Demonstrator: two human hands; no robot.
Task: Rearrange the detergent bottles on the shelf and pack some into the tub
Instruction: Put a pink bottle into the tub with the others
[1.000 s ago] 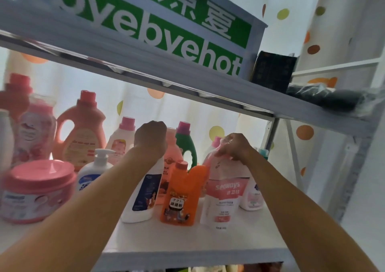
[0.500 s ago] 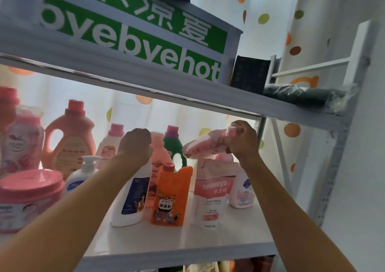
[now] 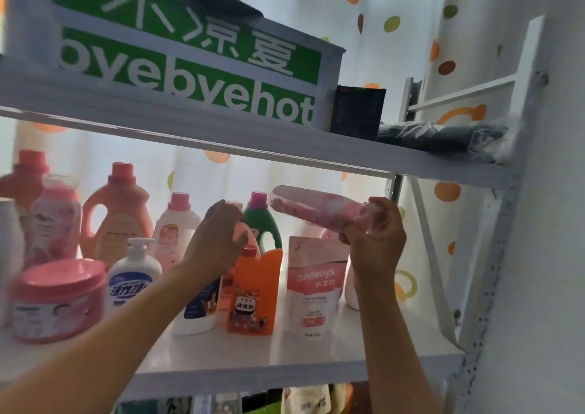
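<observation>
Several detergent bottles stand on the white shelf (image 3: 285, 359). My right hand (image 3: 376, 233) grips a clear pink bottle (image 3: 313, 211) by its top end. The bottle lies tipped sideways in the air, above the pink-and-white Seaways pouch (image 3: 313, 287). My left hand (image 3: 218, 233) curls over the top of a white bottle with a dark blue label (image 3: 196, 302), which stands on the shelf. An orange bottle (image 3: 253, 296) stands between that bottle and the pouch. Behind them are a green bottle (image 3: 262, 223) and a pink one, partly hidden.
To the left stand a pump bottle (image 3: 133, 274), a pink-lidded jar (image 3: 57, 299), a large orange jug (image 3: 117, 214) and a white pink-capped bottle (image 3: 177, 223). The upper shelf (image 3: 348, 157) hangs low over the bottles, carrying a green sign box (image 3: 190, 74). A shelf post (image 3: 506, 192) and wall close the right.
My right hand has lifted the pink bottle from behind the pouch and tipped it sideways, higher under the upper shelf. My left hand stays on the white bottle.
</observation>
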